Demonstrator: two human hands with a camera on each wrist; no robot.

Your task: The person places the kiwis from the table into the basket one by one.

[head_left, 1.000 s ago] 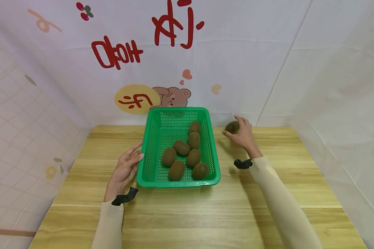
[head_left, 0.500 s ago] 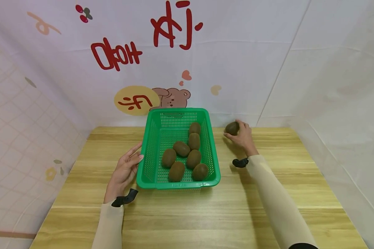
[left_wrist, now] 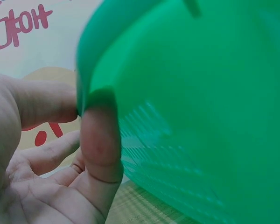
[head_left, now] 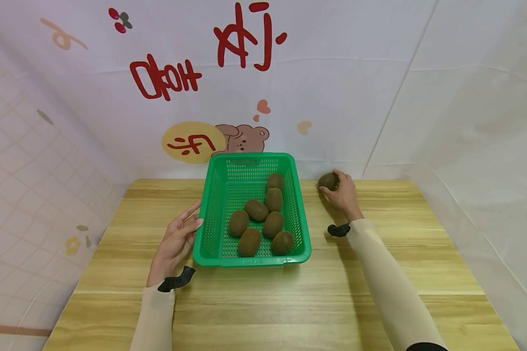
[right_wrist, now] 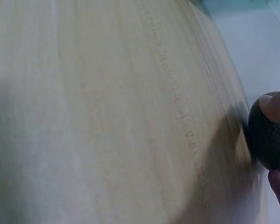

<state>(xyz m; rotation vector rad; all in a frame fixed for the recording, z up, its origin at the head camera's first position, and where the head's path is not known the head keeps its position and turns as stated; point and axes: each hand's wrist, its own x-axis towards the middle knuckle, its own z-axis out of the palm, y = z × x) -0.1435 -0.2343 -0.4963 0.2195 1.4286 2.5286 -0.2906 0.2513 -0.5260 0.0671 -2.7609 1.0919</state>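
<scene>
A green plastic basket [head_left: 252, 262] stands on the table with several brown kiwis [head_left: 249, 242] in it, mostly toward its front and right side. At its left side my left hand [head_left: 177, 239] holds the rim; the left wrist view shows thumb and finger pinching the basket's edge [left_wrist: 95, 51]. To the right of the basket, by the table's back edge, my right hand [head_left: 344, 195] grips a single kiwi [head_left: 328, 181] between thumb and fingers. Only part of that kiwi [right_wrist: 266, 140] enters the right wrist view, with a thumb over its top.
The wooden table [head_left: 246, 307] ends against a white printed cloth backdrop [head_left: 334, 97], close behind the basket and the right hand. Cloth walls also rise at the left [head_left: 30, 195] and right [head_left: 478, 170].
My right hand's fingers have settled more closely around the kiwi, which stays near the back edge. The left hand and the basket hold their place.
</scene>
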